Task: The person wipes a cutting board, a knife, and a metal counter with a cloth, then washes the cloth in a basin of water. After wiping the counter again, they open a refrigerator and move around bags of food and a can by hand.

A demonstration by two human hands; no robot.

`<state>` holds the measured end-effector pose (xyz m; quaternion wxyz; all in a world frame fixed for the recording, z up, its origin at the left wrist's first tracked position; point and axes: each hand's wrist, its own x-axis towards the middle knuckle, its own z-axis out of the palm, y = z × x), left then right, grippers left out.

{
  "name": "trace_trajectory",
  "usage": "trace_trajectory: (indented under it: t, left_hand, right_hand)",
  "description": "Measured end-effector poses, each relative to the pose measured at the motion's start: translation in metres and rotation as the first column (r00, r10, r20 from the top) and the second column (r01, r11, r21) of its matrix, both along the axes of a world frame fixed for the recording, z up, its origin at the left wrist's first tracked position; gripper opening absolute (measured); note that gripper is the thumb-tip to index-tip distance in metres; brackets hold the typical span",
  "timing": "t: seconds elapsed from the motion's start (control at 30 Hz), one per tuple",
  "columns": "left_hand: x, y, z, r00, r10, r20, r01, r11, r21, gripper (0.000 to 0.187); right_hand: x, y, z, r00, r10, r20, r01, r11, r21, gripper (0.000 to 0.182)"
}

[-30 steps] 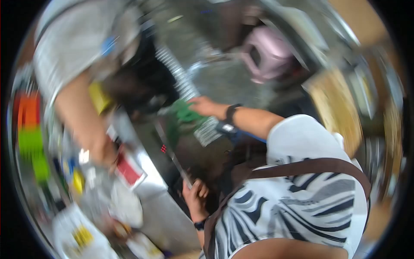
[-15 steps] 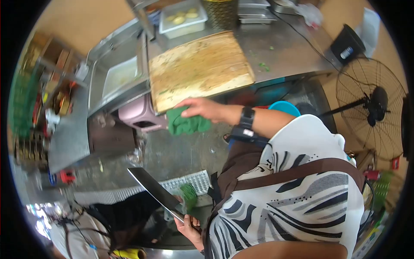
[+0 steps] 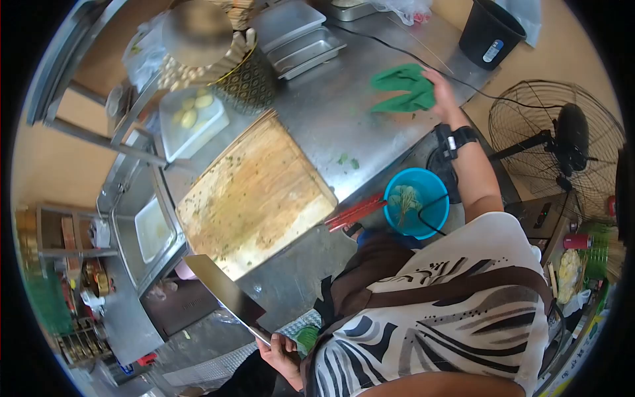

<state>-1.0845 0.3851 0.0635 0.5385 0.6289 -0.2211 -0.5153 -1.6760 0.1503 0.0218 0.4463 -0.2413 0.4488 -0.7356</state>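
My left hand (image 3: 283, 358) is closed around the handle of a cleaver (image 3: 221, 289), whose broad blade points up and left past the near corner of the cutting board. My right hand (image 3: 442, 92) grips a green cloth (image 3: 405, 90) over the steel counter (image 3: 331, 119), towards its right end. The cloth hangs in two folded flaps from the fingers. Between the two hands lies a thick wooden cutting board (image 3: 258, 192), its top strewn with small dark green bits. A few green scraps (image 3: 348, 161) rest on the counter to the right of the board.
Behind the board stand a tub of peeled potato-like pieces (image 3: 213, 126), a patterned basket (image 3: 248, 83) and steel trays (image 3: 304, 53). A black bin (image 3: 491, 34) and cable sit at the back right. Below are a blue bucket (image 3: 433, 215) and a fan (image 3: 562, 142). The sink (image 3: 132, 198) is left.
My right hand has carried the green cloth from the board's near edge to the right side of the counter. The view has turned right; my left hand still holds the cleaver.
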Motion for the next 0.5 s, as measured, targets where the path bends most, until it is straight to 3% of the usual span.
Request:
trace_trajectory:
  t: [0.07,0.1,0.13,0.17,0.2,0.27,0.33,0.37,0.4,0.43,0.5]
  left_hand:
    - [-0.017,-0.03,0.002,0.998,-0.049,0.044,0.047,0.998,0.033,0.055]
    - [-0.022,-0.043,0.002,0.997,-0.053,0.052,0.051,0.998,0.042,0.055]
    - [-0.026,-0.054,0.002,0.995,-0.077,0.064,0.073,0.995,0.063,0.055]
    - [-0.035,-0.065,0.005,0.992,-0.098,0.076,0.091,0.992,0.083,0.056]
    - [-0.043,-0.076,0.013,0.984,-0.15,0.092,0.142,0.986,0.087,0.056]
    - [-0.054,-0.094,0.016,0.977,-0.175,0.122,0.162,0.981,0.106,0.055]
    - [-0.064,-0.109,0.021,0.958,-0.234,0.164,0.215,0.969,0.124,0.054]
    - [-0.067,-0.116,0.021,0.958,-0.235,0.164,0.215,0.968,0.13,0.054]
    - [-0.069,-0.124,0.019,0.963,-0.242,0.122,0.226,0.965,0.132,0.054]
    - [-0.072,-0.132,0.017,0.966,-0.248,0.076,0.237,0.963,0.129,0.053]
    - [-0.081,-0.147,0.02,0.966,-0.251,0.057,0.241,0.96,0.143,0.05]
  right_hand:
    - [-0.076,-0.003,-0.054,0.935,-0.098,-0.341,0.243,0.878,0.413,0.041]
    - [-0.093,-0.006,-0.09,0.937,-0.099,-0.334,0.243,0.873,0.422,0.041]
    - [-0.102,-0.006,-0.129,0.529,-0.034,-0.848,0.635,0.679,0.368,0.042]
    - [-0.1,-0.007,-0.144,-0.071,0.218,-0.973,0.863,0.504,0.05,0.044]
    - [-0.099,-0.01,-0.157,-0.058,0.232,-0.971,0.862,0.502,0.069,0.044]
    - [-0.061,-0.031,-0.148,-0.104,0.101,-0.989,0.741,0.672,-0.009,0.051]
    - [-0.007,-0.049,-0.122,0.06,0.106,-0.993,0.456,0.882,0.122,0.053]
    - [0.015,-0.059,-0.144,-0.025,-0.047,-0.999,0.279,0.959,-0.052,0.054]
    - [0.046,-0.07,-0.148,-0.028,-0.069,-0.997,0.113,0.991,-0.072,0.051]
    - [0.091,-0.072,-0.116,0.059,0.045,-0.997,0.037,0.998,0.047,0.048]
    - [0.149,-0.084,-0.115,0.112,0.139,-0.984,-0.188,0.975,0.116,0.04]
